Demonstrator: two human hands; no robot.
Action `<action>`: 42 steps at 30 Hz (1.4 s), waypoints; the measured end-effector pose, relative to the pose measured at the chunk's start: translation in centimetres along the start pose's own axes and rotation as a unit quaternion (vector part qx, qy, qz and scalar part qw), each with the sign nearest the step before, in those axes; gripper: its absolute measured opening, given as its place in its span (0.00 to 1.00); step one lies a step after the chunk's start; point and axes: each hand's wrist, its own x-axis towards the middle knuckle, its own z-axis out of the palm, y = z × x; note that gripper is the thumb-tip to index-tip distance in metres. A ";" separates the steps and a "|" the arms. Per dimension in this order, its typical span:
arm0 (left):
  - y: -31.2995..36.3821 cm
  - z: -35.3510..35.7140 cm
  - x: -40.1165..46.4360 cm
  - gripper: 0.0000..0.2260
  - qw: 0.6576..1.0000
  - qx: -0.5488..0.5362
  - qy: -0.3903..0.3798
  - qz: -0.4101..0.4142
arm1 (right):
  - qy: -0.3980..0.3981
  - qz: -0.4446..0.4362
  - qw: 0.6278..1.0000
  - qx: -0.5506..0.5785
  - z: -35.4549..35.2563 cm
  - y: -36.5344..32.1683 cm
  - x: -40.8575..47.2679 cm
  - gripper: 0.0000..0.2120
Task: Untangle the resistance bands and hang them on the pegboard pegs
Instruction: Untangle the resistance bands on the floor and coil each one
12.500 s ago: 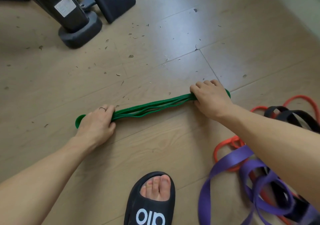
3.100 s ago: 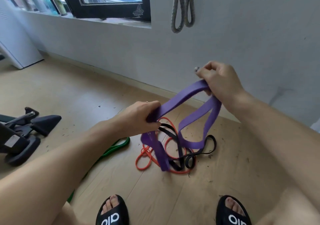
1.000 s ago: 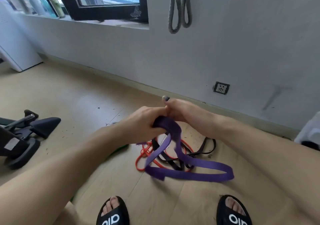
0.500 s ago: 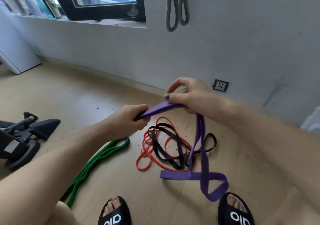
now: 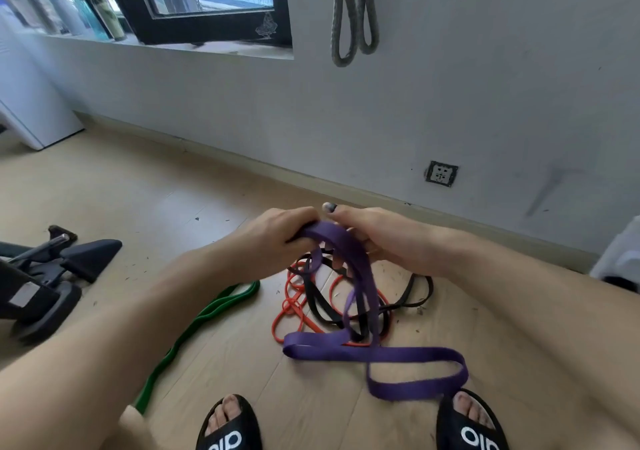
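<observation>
My left hand (image 5: 273,238) and my right hand (image 5: 377,238) are close together above the floor, both gripping the top of a wide purple band (image 5: 360,283). The band hangs down and its lower loops lie on the floor by my right foot. Under it an orange band (image 5: 294,314) and a black band (image 5: 412,297) lie tangled together. A folded green band (image 5: 207,314) lies stretched out to the left. A grey band (image 5: 353,16) hangs on the wall above; what it hangs from is out of view.
Black exercise-machine feet (image 5: 52,276) stand on the floor at left. A white unit (image 5: 31,110) sits in the far-left corner. A wall socket (image 5: 440,173) is low on the wall. My feet in black slides (image 5: 228,429) are at the bottom edge.
My hands have come together again on the purple band and dropped lower. The band's hanging part has settled into flat loops on the floor.
</observation>
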 end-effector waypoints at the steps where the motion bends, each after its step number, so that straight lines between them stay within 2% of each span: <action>1: 0.4 0.2 0.1 0.04 1.000 -0.008 -0.009 0.009 | -0.002 -0.012 1.000 -0.003 0.3 0.0 0.2 0.26; 5: -0.1 0.1 -0.2 0.07 0.999 -0.029 -0.028 0.003 | -0.002 -0.029 0.996 -0.089 0.3 -0.1 0.0 0.22; 9: -1.9 -0.9 -1.0 0.12 0.998 -0.060 -0.033 0.003 | -0.001 -0.034 0.999 -0.007 -1.2 -0.3 -0.2 0.15; 12: -3.9 -1.1 -1.7 0.10 0.998 -0.038 -0.040 -0.010 | 0.015 -0.027 0.998 0.062 -2.1 -0.3 -0.5 0.10; 15: -4.7 -0.9 -2.0 0.09 0.998 -0.029 -0.045 -0.028 | 0.016 -0.027 0.997 0.075 -2.2 -0.3 -0.6 0.12; 18: -4.9 -0.9 -1.9 0.12 0.998 0.003 -0.056 -0.032 | 0.030 -0.029 0.996 0.079 -2.2 -0.3 -0.3 0.08; 22: -5.1 -1.4 -1.8 0.14 0.996 0.079 0.041 0.003 | 0.018 -0.025 0.995 0.092 -2.6 -0.3 -0.4 0.17; 25: -4.9 -1.6 -1.7 0.11 0.988 0.109 0.109 0.031 | 0.010 -0.022 0.996 0.087 -2.5 -0.3 -0.4 0.12; 29: -4.3 -1.9 -1.7 0.10 0.976 0.096 0.190 -0.050 | 0.027 -0.015 0.997 0.077 -2.5 -0.2 -0.3 0.08; 31: -4.1 -2.2 -1.6 0.09 0.962 0.086 0.239 -0.103 | 0.032 -0.010 0.997 0.076 -2.3 -0.2 -0.3 0.09; 32: -4.1 -2.2 -1.6 0.09 0.959 0.086 0.239 -0.122 | 0.034 -0.011 0.996 0.078 -2.2 -0.3 -0.3 0.10; 36: -4.8 -1.4 -1.6 0.08 0.976 0.028 0.147 -0.160 | 0.036 -0.023 0.995 0.087 -1.4 -1.1 -0.7 0.12; 40: -4.5 -1.0 -2.0 0.32 0.993 0.000 -0.045 -0.107 | 0.029 -0.036 0.997 0.062 -1.2 -0.9 -0.5 0.12; 42: -2.8 -0.8 -1.8 0.35 0.993 -0.056 -0.079 -0.061 | 0.009 -0.034 0.999 0.010 -0.9 -0.8 -0.3 0.09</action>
